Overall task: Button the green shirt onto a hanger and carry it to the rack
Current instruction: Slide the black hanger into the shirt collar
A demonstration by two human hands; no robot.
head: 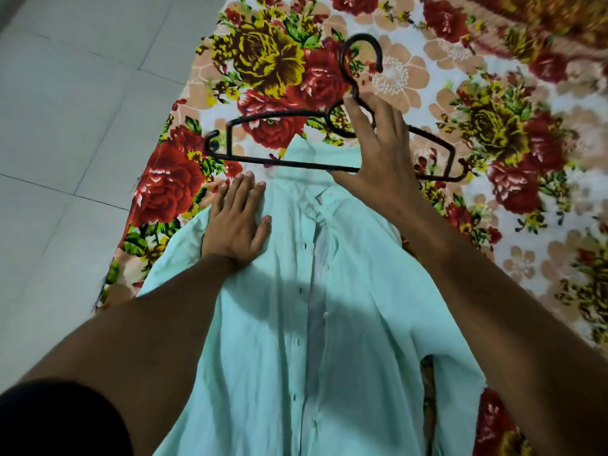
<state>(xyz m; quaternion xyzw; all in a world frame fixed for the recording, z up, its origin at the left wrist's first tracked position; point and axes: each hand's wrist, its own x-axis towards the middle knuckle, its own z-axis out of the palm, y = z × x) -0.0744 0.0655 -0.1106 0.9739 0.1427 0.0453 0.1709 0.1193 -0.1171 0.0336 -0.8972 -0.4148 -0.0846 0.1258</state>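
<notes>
A pale green button-up shirt (355, 324) lies front-up on a flowered bed sheet (513, 205), its collar pointing away from me and its placket unbuttoned. My left hand (237, 222) presses flat with straight fingers on the shirt's left shoulder. My right hand (378, 149) holds a black plastic hanger (279, 161) at its neck, just above the collar, hook pointing away. The hanger's lower bar crosses the collar tip; its right arm sticks out past my hand.
The bed's left edge runs diagonally down the frame; beyond it is a light grey tiled floor (65, 133). The flowered sheet spreads to the right and far side. No rack is in view.
</notes>
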